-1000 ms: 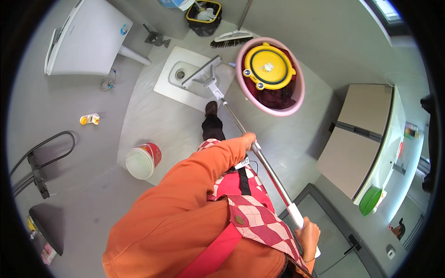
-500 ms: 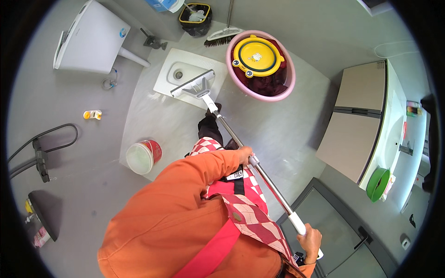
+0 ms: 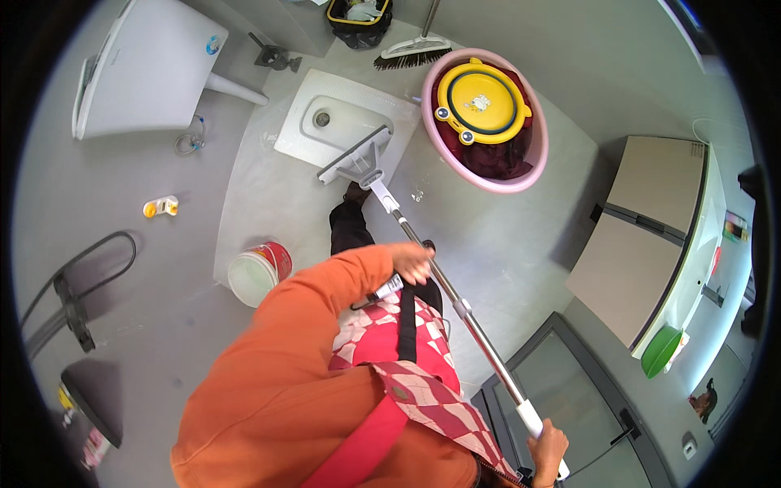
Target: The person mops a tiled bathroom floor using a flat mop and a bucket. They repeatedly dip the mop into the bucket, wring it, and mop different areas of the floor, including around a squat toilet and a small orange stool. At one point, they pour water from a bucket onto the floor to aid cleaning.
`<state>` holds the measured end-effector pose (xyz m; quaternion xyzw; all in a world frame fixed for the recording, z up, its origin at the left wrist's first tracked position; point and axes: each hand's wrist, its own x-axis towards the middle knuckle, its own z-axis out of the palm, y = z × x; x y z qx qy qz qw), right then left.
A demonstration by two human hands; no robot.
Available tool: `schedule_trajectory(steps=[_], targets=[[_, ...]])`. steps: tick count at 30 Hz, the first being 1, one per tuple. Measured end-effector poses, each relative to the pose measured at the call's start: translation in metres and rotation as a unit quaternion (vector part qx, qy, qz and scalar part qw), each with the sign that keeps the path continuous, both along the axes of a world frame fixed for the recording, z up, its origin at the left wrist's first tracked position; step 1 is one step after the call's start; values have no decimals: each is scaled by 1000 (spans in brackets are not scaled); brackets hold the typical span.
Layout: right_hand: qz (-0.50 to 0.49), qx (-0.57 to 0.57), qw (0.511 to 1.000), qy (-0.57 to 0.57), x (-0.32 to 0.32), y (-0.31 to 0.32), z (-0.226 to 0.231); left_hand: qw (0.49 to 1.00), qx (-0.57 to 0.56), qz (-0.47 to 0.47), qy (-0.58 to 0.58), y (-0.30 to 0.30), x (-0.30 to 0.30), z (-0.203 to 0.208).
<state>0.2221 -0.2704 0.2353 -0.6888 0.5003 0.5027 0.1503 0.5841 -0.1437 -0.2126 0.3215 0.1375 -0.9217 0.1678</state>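
A long-handled floor squeegee [image 3: 492, 354], with a white-and-grey head and metal pole, slants across the view. Its wide blade lies over the near edge of the white squat toilet [image 3: 297, 142]. My right hand [image 3: 548, 446], at lower right, is wrapped round the white grip at the pole's end. Farther up, above the pole's joint ring, my left hand [image 3: 412, 262] is against the pole with its fingers loosely stretched rather than wrapped round it. My foot in a dark shoe [image 3: 356, 193] stands just below the blade.
Right of the toilet stands a pink tub [image 3: 541, 150] of dark red cloth, topped by a yellow basin [image 3: 484, 102]. A broom [image 3: 413, 53] and black bin [image 3: 360, 32] are behind. A bucket [image 3: 252, 278] sits left; a cabinet [image 3: 622, 252] and door [image 3: 569, 398] lie right.
The squeegee head has shifted slightly right and down, toward my feet, off the middle of the toilet. My left hand has loosened and sits farther up the pole; my right hand moved slightly down.
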Motion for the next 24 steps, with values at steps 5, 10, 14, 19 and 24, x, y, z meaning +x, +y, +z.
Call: schedule_trajectory(steps=[5,10,14,19,24], targets=[[9,108,990,93,42,38,4,864,76,51,-495,-4,138,-69],[-114,126,973,159,136,74,23,709,-75,-248,-656,7,206,-133],[-159,158,940,257,199,77,51,786,-137,-261,-544,8,216,-183],[-138,134,961,200,199,94,72,864,-110,-233,-432,-1,246,-187],[-261,168,934,179,189,120,85,878,-173,-200,-398,-16,283,-101]])
